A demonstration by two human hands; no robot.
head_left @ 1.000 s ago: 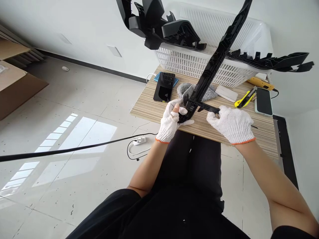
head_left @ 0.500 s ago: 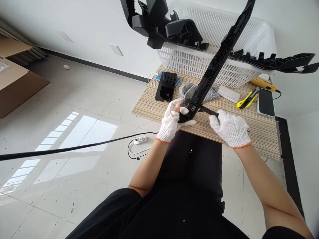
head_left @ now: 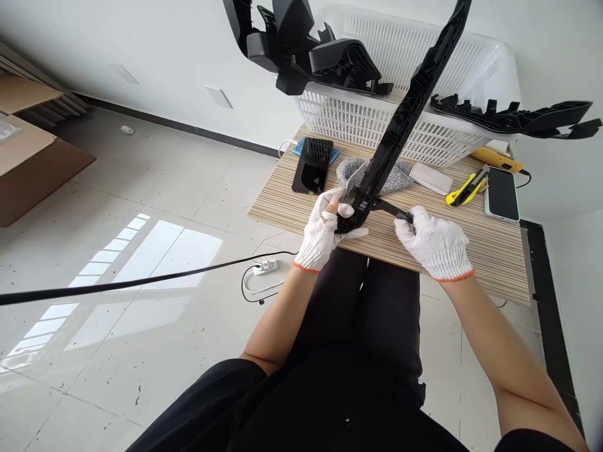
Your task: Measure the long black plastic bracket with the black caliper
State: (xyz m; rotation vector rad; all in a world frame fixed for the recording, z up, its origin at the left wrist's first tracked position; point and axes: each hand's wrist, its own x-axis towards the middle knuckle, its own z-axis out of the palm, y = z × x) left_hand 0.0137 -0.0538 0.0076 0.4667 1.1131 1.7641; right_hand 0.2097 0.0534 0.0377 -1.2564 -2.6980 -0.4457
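Observation:
My left hand (head_left: 323,229), in a white knit glove with an orange cuff, grips the lower end of a long black plastic trim strip (head_left: 393,135). The strip slants up and away to the right, its ribbed side showing. My right hand (head_left: 431,242), gloved alike, is closed on the near end of a slim black bar-like piece (head_left: 392,209). That piece reaches left to the strip's lower end; whether it is a tool or part of the strip I cannot tell. A grey cloth (head_left: 398,179) lies behind the strip.
A white basket (head_left: 358,116) with more black plastic parts (head_left: 339,59) stands at the table's back. On the wooden table (head_left: 277,198) lie a black phone (head_left: 313,166), a white block (head_left: 431,179), a yellow utility knife (head_left: 466,188) and another phone (head_left: 502,193). A black cable (head_left: 164,276) crosses at left.
The upper end of the trim strip has swung slightly to the left. Both hands keep their grips and have hardly moved.

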